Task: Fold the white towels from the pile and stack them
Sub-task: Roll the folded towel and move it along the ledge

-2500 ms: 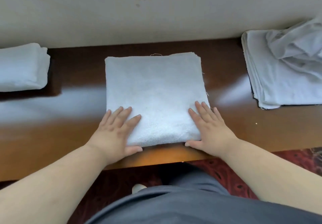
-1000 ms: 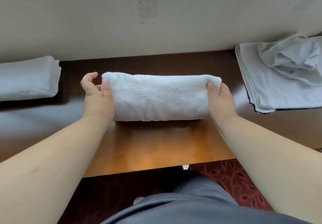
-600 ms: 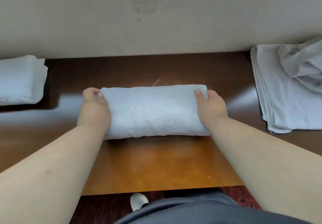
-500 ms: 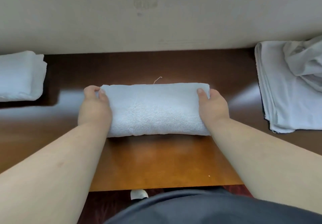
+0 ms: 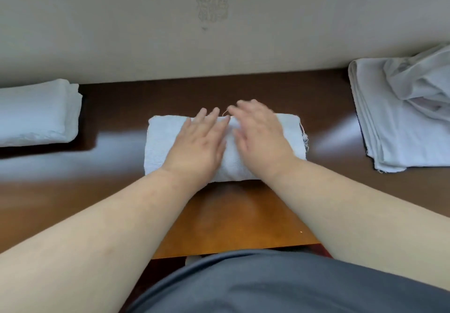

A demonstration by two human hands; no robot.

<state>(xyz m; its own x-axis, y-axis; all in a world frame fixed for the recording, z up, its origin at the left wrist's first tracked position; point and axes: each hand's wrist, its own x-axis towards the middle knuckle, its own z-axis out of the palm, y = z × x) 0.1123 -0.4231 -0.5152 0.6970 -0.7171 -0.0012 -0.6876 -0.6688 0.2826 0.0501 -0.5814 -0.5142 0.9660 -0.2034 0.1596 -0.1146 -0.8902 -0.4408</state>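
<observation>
A person stands at a brown wooden table point(image 5: 233, 220) that is pushed against a pale wall point(image 5: 146, 32). In the middle of the table lies a folded white towel point(image 5: 160, 142), a thick long rectangle with its long side parallel to the wall. Some loose threads hang from its right end.

Both hands lie on top of this towel, side by side and near its middle. The left hand point(image 5: 198, 145) is flat, palm down, with the fingers straight and a little spread, pointing toward the wall. The right hand point(image 5: 260, 137) is also flat and palm down, with straight fingers; its fingertips reach the far edge of the towel and look a little blurred. The two hands are just beside each other, but I cannot tell if they touch. Neither hand holds or pinches the cloth; they only press on it.

At the left edge of the table, well apart from the hands, rests a stack of folded towels point(image 5: 34, 112). At the right side, against the wall, is the pile of unfolded towels point(image 5: 401, 122), flat layers below and a crumpled one on top.
</observation>
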